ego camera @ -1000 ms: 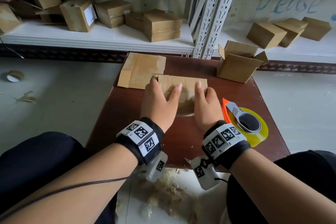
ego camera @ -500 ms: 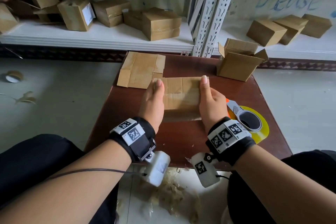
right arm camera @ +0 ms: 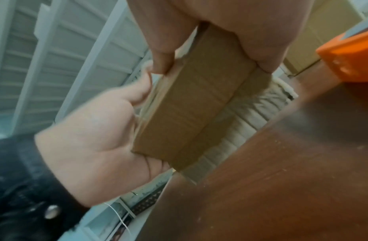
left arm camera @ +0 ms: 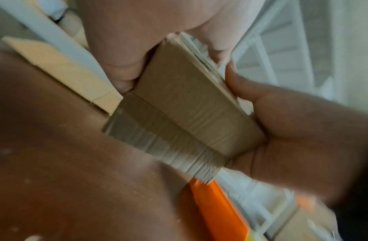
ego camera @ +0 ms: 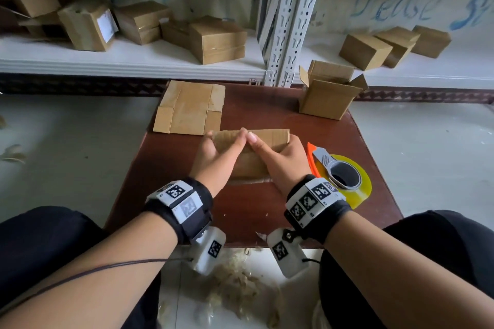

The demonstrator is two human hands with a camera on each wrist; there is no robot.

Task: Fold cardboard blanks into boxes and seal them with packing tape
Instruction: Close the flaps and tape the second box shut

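Squeezing the cardboard blank (ego camera: 251, 153) from both ends now: my left hand (ego camera: 213, 157) and right hand (ego camera: 283, 160), flat on it a second ago, have curled round it and lifted its far edge, index tips touching. Judging by that, it's opening into a tube. Plain brown, creased, just left of the tape dispenser (ego camera: 339, 176), its near edge on the surface (ego camera: 251, 211).

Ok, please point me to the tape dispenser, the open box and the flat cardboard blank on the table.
tape dispenser (ego camera: 343, 176): head view, on its grey frame above the yellow tape roll.
open box (ego camera: 324, 103): head view, on its front wall.
flat cardboard blank (ego camera: 188, 108): head view, on its middle panel.
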